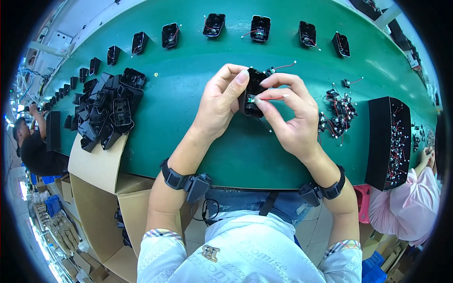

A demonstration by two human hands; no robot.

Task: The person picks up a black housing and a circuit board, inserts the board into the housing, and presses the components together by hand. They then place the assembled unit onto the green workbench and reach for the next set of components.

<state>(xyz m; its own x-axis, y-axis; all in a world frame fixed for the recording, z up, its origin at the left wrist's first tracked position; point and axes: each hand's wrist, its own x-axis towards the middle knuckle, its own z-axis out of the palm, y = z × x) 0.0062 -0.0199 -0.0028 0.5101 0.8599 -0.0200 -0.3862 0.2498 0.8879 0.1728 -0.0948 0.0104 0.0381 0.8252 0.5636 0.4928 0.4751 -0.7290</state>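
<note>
Widest lane: green tabletop point(174, 87) between the housing pile point(111, 108) and the left hand point(218, 101). Band ahead of both hands passable up to the far row of housings point(260, 29); gaps between those units too, though some trail leads. Held housing point(253, 85) plugs the space between the hands. Red lead point(284, 65) sticks out past the right hand point(298, 113). Right side tight: wired-part cluster point(337, 113) just beside that hand, then a strip, then the black bin point(377, 146). Room between the forearms point(191, 146); cardboard flap point(96, 162) obstructs front left.
</note>
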